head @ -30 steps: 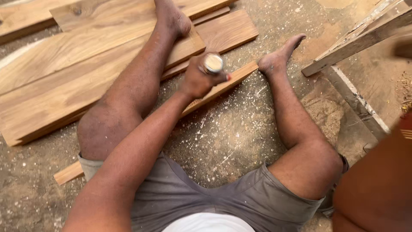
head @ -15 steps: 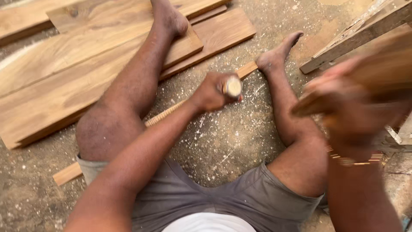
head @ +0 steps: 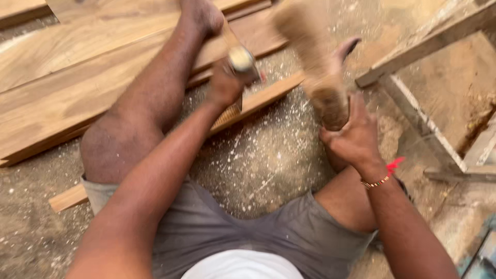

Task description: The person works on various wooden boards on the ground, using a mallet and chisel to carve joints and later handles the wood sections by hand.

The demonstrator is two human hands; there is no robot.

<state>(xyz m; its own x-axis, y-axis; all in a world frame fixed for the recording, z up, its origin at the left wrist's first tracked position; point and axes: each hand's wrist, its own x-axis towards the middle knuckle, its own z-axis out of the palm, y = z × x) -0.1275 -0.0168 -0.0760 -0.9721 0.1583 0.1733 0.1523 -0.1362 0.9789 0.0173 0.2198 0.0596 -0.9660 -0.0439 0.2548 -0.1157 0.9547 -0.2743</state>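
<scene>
I see the left hand closed around a chisel set upright on the wooden strip lying across the sawdust floor. The right hand grips a blurred wooden mallet beside it; planks lie beyond.

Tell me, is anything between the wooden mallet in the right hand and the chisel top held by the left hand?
Nothing visible. The blurred mallet in the right hand is beside the chisel top gripped by the left hand; only open air separates them.
</scene>
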